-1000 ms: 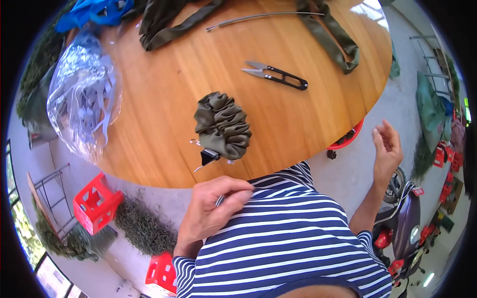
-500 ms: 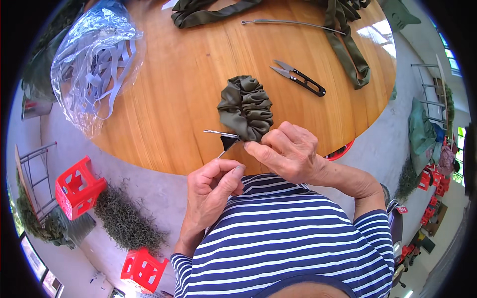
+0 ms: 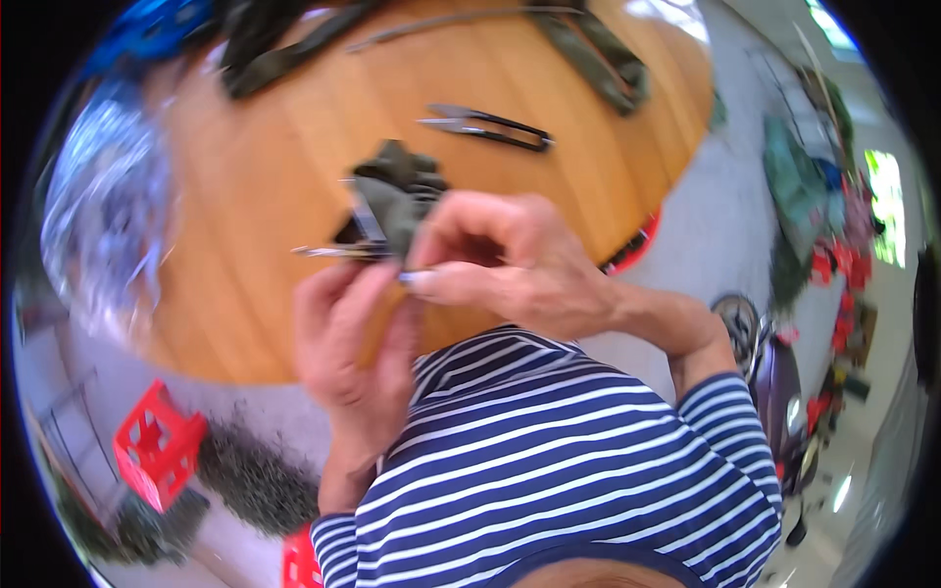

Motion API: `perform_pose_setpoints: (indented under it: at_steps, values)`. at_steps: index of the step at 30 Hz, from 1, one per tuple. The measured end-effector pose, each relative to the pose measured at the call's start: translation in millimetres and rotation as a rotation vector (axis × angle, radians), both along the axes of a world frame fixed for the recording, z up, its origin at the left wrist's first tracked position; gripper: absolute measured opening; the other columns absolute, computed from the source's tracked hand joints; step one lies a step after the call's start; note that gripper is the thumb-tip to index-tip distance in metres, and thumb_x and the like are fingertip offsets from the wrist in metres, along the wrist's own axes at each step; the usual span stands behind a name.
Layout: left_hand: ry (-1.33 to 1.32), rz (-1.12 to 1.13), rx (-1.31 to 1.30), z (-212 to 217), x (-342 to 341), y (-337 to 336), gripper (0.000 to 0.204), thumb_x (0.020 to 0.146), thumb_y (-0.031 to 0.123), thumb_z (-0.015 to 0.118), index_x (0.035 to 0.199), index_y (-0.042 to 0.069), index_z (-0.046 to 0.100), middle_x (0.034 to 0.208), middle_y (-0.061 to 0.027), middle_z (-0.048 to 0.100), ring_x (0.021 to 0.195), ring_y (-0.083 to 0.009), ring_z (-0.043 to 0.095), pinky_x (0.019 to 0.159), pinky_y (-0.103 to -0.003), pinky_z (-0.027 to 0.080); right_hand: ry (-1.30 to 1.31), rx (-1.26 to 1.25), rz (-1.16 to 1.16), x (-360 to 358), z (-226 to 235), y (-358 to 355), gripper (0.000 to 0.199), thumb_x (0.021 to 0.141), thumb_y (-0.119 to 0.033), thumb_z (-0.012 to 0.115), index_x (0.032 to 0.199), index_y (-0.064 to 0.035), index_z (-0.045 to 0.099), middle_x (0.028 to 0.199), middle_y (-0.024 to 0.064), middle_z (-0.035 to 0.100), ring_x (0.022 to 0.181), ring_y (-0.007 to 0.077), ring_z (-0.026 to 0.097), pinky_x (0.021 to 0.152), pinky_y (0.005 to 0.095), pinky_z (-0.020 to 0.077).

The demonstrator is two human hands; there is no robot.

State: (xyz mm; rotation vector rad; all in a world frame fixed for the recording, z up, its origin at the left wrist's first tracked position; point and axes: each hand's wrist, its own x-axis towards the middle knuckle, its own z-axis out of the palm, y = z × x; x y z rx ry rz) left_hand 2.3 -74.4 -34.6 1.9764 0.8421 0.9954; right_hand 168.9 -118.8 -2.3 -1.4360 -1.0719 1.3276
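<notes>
A gathered dark green satin scrunchie (image 3: 397, 191) is at the middle of the table, partly covered by my right hand. A black binder clip (image 3: 355, 230) with metal wire arms is at its lower left side. My left hand (image 3: 353, 338) reaches up with its fingertips right below the clip; motion smears them, so their grip is unclear. My right hand (image 3: 515, 260) is closed in a pinch at the scrunchie's lower edge. A small pale bluish spot shows at the thumb tip, too blurred to name. Thread snips (image 3: 490, 127) lie beyond my hands.
A clear plastic bag (image 3: 103, 216) of pale elastic lies at the table's left. Dark green fabric strips (image 3: 598, 64) and a thin metal rod (image 3: 441, 24) are at the far side. A red plastic stool (image 3: 157, 446) stands on the floor at the left.
The view has shifted and blurred. My left hand has come up to the clip and scrunchie, closer to my right hand. The clip has turned, and the scrunchie is more covered.
</notes>
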Motion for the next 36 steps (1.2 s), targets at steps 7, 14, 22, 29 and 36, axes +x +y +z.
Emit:
perform_pose_setpoints:
  at_steps: [7, 14, 22, 29, 36]
  values:
    - [0.052, 0.041, 0.137, 0, 31, 10, 0.030, 0.067, -0.003, 0.070, 0.096, 0.000, 0.063, 0.090, -0.0115, 0.055, 0.083, -0.0223, 0.056, 0.074, -0.029, 0.044, -0.056, 0.127, -0.049, 12, -7, 6, 0.012, 0.078, -0.010, 0.061, 0.084, 0.0001, 0.056, 0.068, -0.0002, 0.053, 0.062, 0.0049, 0.047, 0.053, 0.0203, 0.0384]
    - [0.106, -0.149, -0.079, 2, 24, 21, 0.022, 0.069, 0.000, 0.069, 0.090, -0.001, 0.063, 0.084, -0.0096, 0.054, 0.078, -0.0198, 0.054, 0.070, -0.027, 0.043, -0.024, 0.043, -0.045, 15, -14, -1, 0.010, 0.078, -0.009, 0.063, 0.083, -0.0023, 0.057, 0.069, -0.0028, 0.053, 0.061, 0.0027, 0.046, 0.052, 0.0186, 0.0370]
    - [-0.010, -0.235, -0.358, -10, 25, 25, 0.012, 0.071, 0.000, 0.067, 0.083, -0.001, 0.065, 0.072, -0.0065, 0.056, 0.064, -0.0137, 0.053, 0.055, -0.024, 0.041, 0.301, -0.051, -0.166, 15, -33, -11, 0.016, 0.077, -0.005, 0.066, 0.092, -0.0012, 0.063, 0.074, -0.0016, 0.057, 0.064, 0.0041, 0.051, 0.057, 0.0181, 0.0413]
    - [-0.137, -0.204, -0.447, -14, 23, 19, 0.009, 0.076, 0.001, 0.065, 0.084, -0.002, 0.065, 0.071, -0.0063, 0.057, 0.061, -0.0115, 0.052, 0.054, -0.022, 0.040, -0.867, 0.628, -0.067, 18, -29, -9, 0.044, 0.057, -0.008, 0.076, 0.099, -0.0102, 0.064, 0.086, 0.0024, 0.053, 0.081, 0.0170, 0.051, 0.064, 0.0274, 0.0443]
    - [-0.551, 0.008, -0.664, -14, 23, 14, 0.006, 0.083, 0.004, 0.058, 0.083, -0.003, 0.059, 0.067, -0.0047, 0.054, 0.056, -0.0102, 0.051, 0.051, -0.020, 0.040, -1.137, 0.466, -0.173, 6, -28, -16, 0.033, 0.054, -0.009, 0.069, 0.085, -0.0132, 0.057, 0.084, 0.0022, 0.049, 0.080, 0.0207, 0.049, 0.068, 0.0338, 0.0355]
